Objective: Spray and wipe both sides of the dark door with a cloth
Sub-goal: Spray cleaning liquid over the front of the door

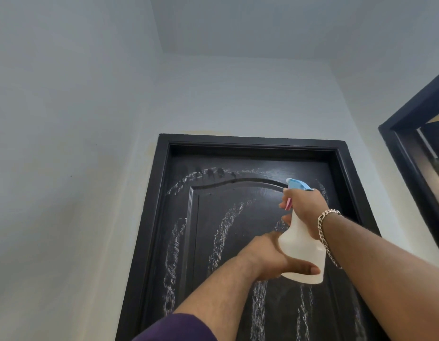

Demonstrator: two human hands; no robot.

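Note:
The dark panelled door [226, 230] fills the lower middle of the head view, shut in its black frame and streaked with white foamy spray trails. My right hand [304, 212] grips the neck of a white spray bottle [302, 252] with a blue head and pink trigger, nozzle aimed at the upper door. My left hand [270, 257] holds the bottle's base, its thumb lying across the front of the bottle. A chain bracelet hangs on my right wrist. No cloth is in view.
Pale walls surround the door, and the ceiling shows above. A second dark door frame [410, 148] stands at the right edge with an opening beyond it. A purple sleeve [179, 328] shows at the bottom.

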